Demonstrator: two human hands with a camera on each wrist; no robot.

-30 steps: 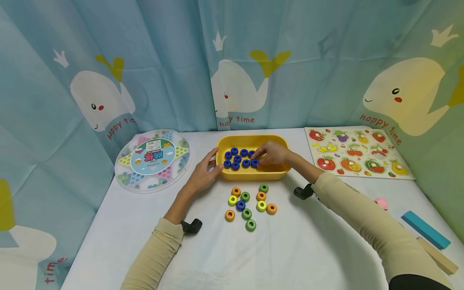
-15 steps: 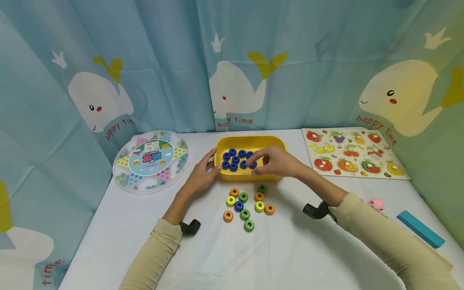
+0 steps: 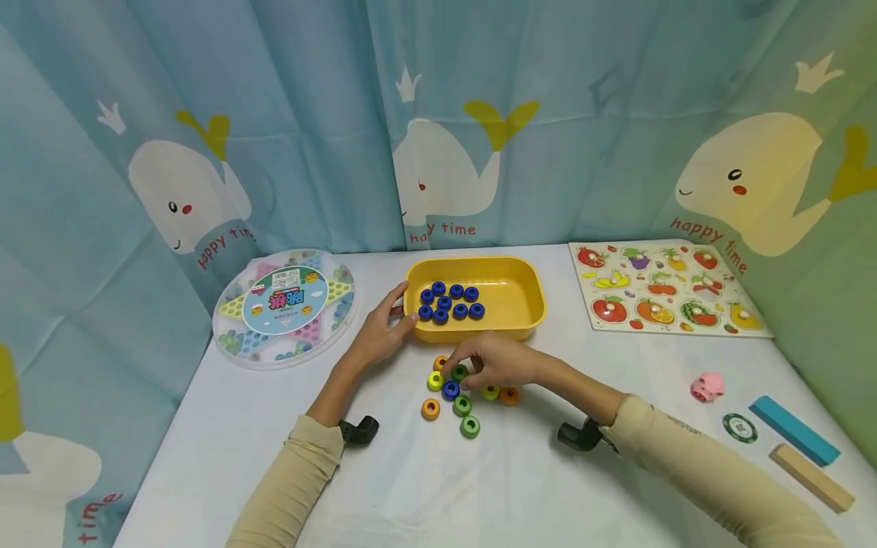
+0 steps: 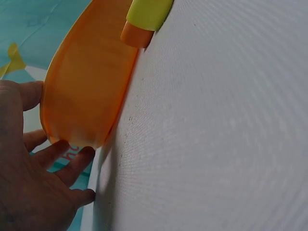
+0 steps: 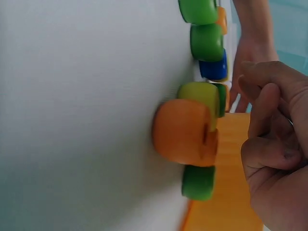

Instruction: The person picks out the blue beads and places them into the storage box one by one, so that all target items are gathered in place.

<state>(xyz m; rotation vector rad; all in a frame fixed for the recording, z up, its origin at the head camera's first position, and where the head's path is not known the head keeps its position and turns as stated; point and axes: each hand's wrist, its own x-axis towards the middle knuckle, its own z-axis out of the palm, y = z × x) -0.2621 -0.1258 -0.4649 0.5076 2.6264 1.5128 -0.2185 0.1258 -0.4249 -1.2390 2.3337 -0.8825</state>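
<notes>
A yellow tray holds several dark blue rings towards its left side. My left hand rests at the tray's left end, fingers spread; in the left wrist view its fingertips touch the outer wall. Before the tray lie several loose rings: orange, yellow, green and one blue ring. Over this group hovers my right hand, its thumb and index finger apart just above the blue ring, holding nothing. It hides some of the rings behind it.
At the left lies a round marble game board. A fruit puzzle board lies back right. Further right are a pink pig figure, a green-white chip, a blue block and a wooden block. A curtain hangs behind.
My right hand has left the tray, where a blue ring stays behind, and come down towards me over the loose rings. My left hand keeps its place at the tray's end.
</notes>
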